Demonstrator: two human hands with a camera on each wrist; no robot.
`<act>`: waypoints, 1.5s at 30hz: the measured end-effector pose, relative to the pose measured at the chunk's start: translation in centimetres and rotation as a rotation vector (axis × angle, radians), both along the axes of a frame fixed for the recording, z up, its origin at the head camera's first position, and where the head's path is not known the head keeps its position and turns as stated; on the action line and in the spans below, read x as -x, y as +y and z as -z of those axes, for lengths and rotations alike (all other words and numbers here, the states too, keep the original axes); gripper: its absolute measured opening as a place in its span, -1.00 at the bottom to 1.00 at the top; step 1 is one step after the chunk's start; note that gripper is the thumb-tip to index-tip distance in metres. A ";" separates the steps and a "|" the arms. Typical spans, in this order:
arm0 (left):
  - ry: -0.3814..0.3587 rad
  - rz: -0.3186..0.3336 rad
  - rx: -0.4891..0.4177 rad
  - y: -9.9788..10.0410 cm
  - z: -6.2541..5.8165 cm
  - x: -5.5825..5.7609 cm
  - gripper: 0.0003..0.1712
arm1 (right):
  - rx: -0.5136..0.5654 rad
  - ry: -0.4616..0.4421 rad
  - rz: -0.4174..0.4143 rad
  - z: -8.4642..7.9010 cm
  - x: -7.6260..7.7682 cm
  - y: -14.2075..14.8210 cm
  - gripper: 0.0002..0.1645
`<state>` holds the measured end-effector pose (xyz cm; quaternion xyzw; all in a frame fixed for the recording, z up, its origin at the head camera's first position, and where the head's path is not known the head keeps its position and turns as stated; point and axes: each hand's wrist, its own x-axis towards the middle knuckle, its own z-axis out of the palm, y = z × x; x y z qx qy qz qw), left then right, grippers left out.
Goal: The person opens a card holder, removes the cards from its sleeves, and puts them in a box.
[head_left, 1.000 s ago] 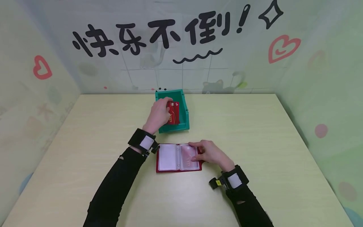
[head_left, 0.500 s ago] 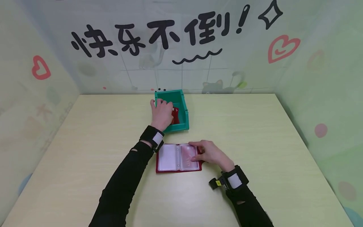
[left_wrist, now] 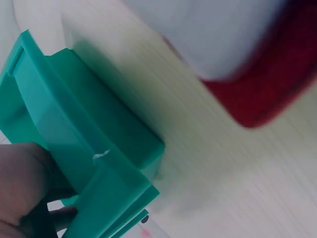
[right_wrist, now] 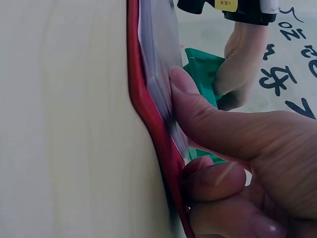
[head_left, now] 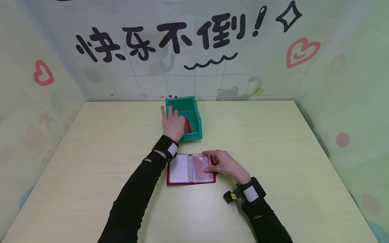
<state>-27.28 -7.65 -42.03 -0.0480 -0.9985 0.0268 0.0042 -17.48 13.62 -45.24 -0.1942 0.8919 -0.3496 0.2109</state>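
Note:
In the head view my left hand [head_left: 174,125] reaches over the left wall of a teal tray [head_left: 197,136]. Inside, a red card [head_left: 188,126] stands tilted against the thumb side of that hand; the fingertips gripping it are hidden. The left wrist view shows part of the hand [left_wrist: 22,183] beyond the tray wall [left_wrist: 94,99], with no card visible. A small red card holder [head_left: 191,183] lies spread on the table, clear sleeves facing up. My right hand [head_left: 226,164] pinches its right edge, thumb on the sleeves [right_wrist: 161,59] and curled fingers at the red cover [right_wrist: 143,104].
The pale wooden table [head_left: 273,145] extends to both sides. Behind the tray rises a printed backdrop [head_left: 136,81], with patterned panels at left and right. A reddish card [head_left: 201,165] shows through the holder's right-hand sleeve.
My left hand has shifted slightly right and turned over the tray. The red card, flat and more visible earlier, now appears tilted and narrower. My right hand and the holder stay put.

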 end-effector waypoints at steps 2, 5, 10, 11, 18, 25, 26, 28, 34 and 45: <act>0.007 0.010 0.028 0.0 0.1 -0.2 -0.75 | -0.003 0.003 -0.004 0.0 0.0 0.0 -0.22; 0.053 0.031 0.008 0.0 0.1 -0.7 -0.80 | -0.002 -0.001 -0.001 0.0 -0.1 0.0 -0.22; 0.177 0.126 -0.161 0.3 -0.4 -2.6 -0.79 | 0.004 0.002 0.013 0.2 -0.2 0.0 -0.23; 0.192 0.154 -0.207 0.4 -0.5 -3.3 -0.78 | 0.005 0.008 0.016 0.2 -0.2 0.0 -0.23; -0.066 0.235 -0.639 0.4 -0.2 -8.6 -0.68 | 0.011 0.079 0.048 0.3 -0.4 -0.2 -0.24; -0.310 0.232 -0.864 -0.4 2.2 -10.8 -0.59 | 0.035 0.047 0.085 0.4 -0.5 -0.2 -0.30; -0.306 0.245 -0.891 -0.6 2.5 -10.8 -0.60 | 0.051 0.031 0.089 0.4 -0.5 0.0 -0.33; -0.296 0.251 -0.932 -0.9 2.8 -10.9 -0.59 | 0.087 0.002 0.089 0.5 -0.5 0.3 -0.41; -0.267 0.153 -1.005 -1.8 2.7 -10.9 -0.54 | 0.132 -0.068 0.072 0.6 -0.2 0.9 -0.46; -0.160 0.229 -0.597 -2.0 2.2 -11.8 -0.84 | 0.073 -0.040 0.076 0.6 -0.2 0.2 -0.36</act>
